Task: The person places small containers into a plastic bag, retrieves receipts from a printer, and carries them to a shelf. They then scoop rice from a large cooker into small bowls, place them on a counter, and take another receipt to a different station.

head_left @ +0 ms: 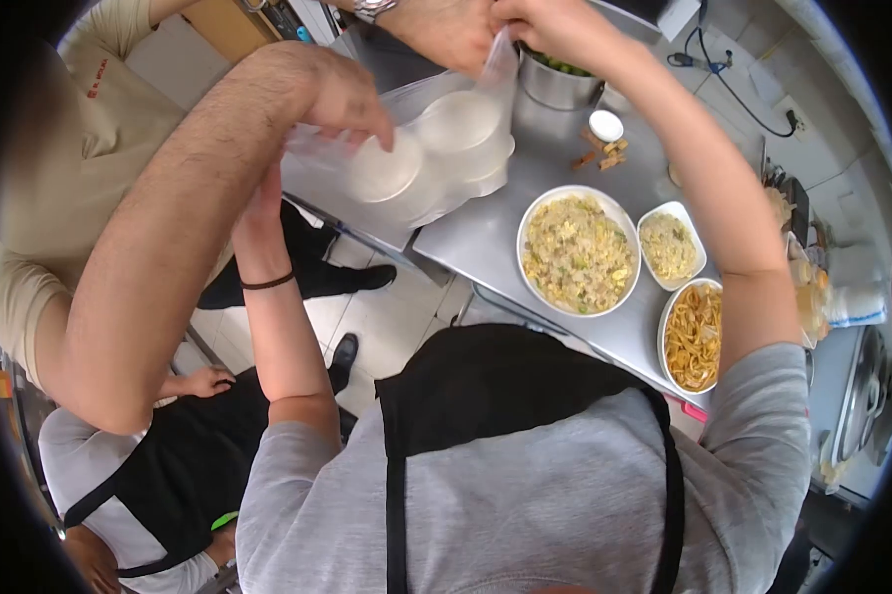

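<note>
While R hand (537,20) pinches clear bag (441,188) top corner, fingers closed, L hand (262,193) is at its other side, grip hidden, can't tell. Bag, w/ round tubs (461,121) inside, is at table (466,233) edge, nr rice bowl (579,250).

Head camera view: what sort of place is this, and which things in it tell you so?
Probably a commercial kitchen: large bowls of rice and noodles stand on a metal counter, and the wearer and a nearby co-worker both have black aprons.
</note>
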